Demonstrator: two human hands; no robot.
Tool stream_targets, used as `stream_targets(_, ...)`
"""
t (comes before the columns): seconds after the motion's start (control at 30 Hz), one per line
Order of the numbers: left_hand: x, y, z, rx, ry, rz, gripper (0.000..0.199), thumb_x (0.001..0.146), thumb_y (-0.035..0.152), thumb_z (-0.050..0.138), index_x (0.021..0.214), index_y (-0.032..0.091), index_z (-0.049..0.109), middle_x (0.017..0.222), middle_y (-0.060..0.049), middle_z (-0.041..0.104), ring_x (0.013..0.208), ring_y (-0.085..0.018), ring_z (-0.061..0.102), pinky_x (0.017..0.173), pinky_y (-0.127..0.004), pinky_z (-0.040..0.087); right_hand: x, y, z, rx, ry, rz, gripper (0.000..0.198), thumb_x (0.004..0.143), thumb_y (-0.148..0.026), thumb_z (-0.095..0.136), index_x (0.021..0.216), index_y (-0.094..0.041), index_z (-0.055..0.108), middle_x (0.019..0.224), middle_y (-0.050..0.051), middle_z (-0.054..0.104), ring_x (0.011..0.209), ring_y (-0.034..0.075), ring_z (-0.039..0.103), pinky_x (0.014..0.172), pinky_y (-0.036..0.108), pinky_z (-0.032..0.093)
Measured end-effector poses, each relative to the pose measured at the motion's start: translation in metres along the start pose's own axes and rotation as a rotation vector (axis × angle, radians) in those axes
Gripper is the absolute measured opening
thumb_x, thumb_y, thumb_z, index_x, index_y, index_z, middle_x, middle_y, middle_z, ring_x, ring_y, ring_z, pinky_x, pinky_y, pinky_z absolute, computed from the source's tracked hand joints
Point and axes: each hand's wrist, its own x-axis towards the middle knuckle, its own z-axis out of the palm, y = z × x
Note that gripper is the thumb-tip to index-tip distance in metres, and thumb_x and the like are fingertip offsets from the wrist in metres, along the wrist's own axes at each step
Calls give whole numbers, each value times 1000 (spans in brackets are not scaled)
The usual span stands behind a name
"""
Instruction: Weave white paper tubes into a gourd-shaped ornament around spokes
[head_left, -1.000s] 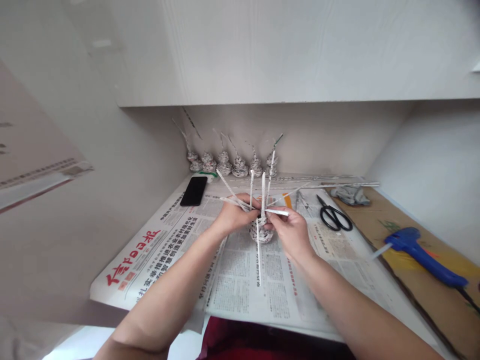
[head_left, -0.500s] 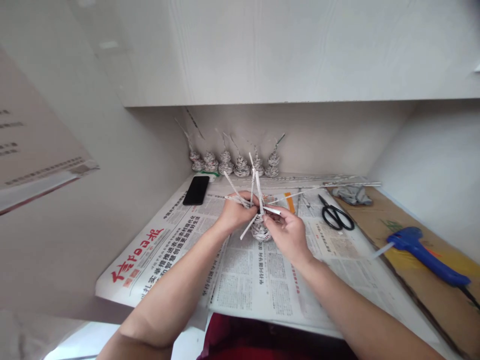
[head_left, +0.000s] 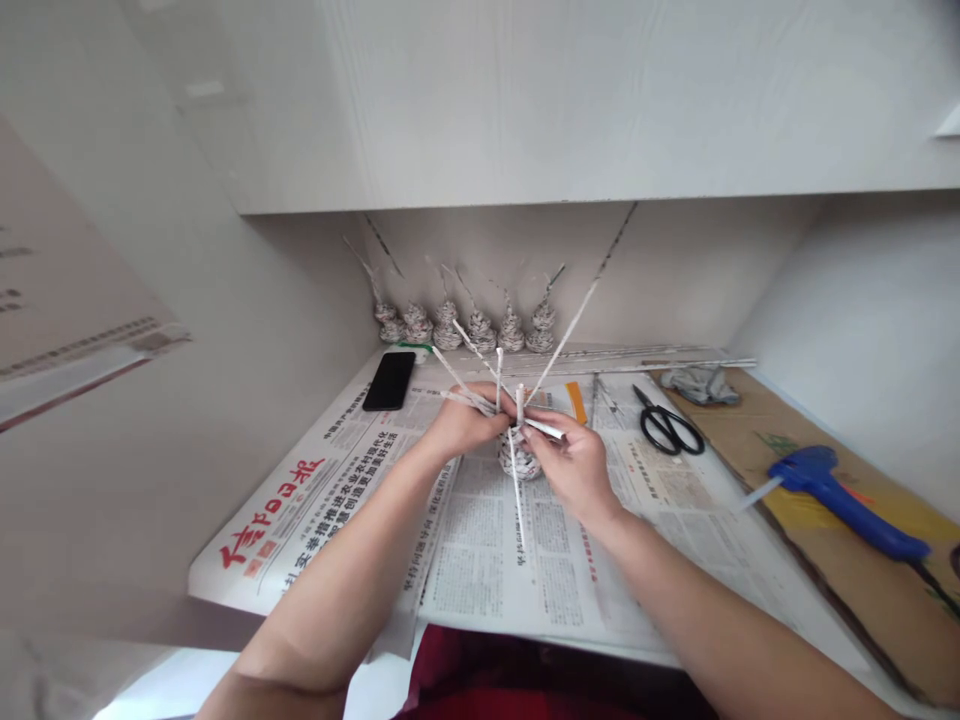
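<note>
A small woven gourd of rolled newspaper (head_left: 519,462) stands on the newspaper sheets between my hands, with several paper strips fanning out of its top. My left hand (head_left: 474,418) is closed around its upper left side, fingertips partly hidden behind the strips. On the right, my right hand (head_left: 571,458) pinches the strips at the neck between thumb and fingers. One long paper strip (head_left: 581,312) rises from the neck up to the right. Another strip (head_left: 517,500) hangs down over the front of the gourd.
Several finished paper gourds (head_left: 480,330) line the back wall. A black phone (head_left: 389,381) lies left; black scissors (head_left: 669,428), a grey crumpled cloth (head_left: 701,385) and a blue glue gun (head_left: 851,500) on cardboard (head_left: 750,430) lie right. Long paper sticks (head_left: 630,355) lie behind. A cabinet (head_left: 570,110) overhangs.
The long strip has swung from lying low to the right to pointing steeply up. A strip at the front now hangs straight down. Both hands stay at the gourd's neck.
</note>
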Motion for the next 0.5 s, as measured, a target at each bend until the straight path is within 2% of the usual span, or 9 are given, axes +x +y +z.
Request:
stream_targets(0.1,0,0,-2,-8,-31,8,11,66,10,63,73,13,72,67,-2,69,63,-13,62,61,-21,48,0,0,0,-7,-8,9,30,76,-34,71,101,-18,72,100,9,74,88,24,71,81,39,58)
stream_targets(0.3,0,-4,-1,-60,0,8,8,67,11,65,71,14,70,72,-3,71,68,-14,65,65,-24,51,1,0,-1,-12,-6,8,27,74,-35,73,96,-20,74,100,8,74,85,23,71,79,38,58)
stream_targets(0.4,1,-4,0,-80,-6,-10,5,68,12,65,72,13,66,70,-2,69,65,-13,64,63,-23,50,2,0,-2,11,-24,25,28,74,-36,74,96,-20,73,98,8,74,82,22,70,77,37,58)
stream_targets(0.5,1,-2,2,-117,56,-16,20,64,11,69,81,15,58,71,0,67,62,-12,62,61,-23,49,3,-1,-3,49,-34,49,29,72,-37,75,95,-20,73,96,8,74,78,20,69,74,36,58)
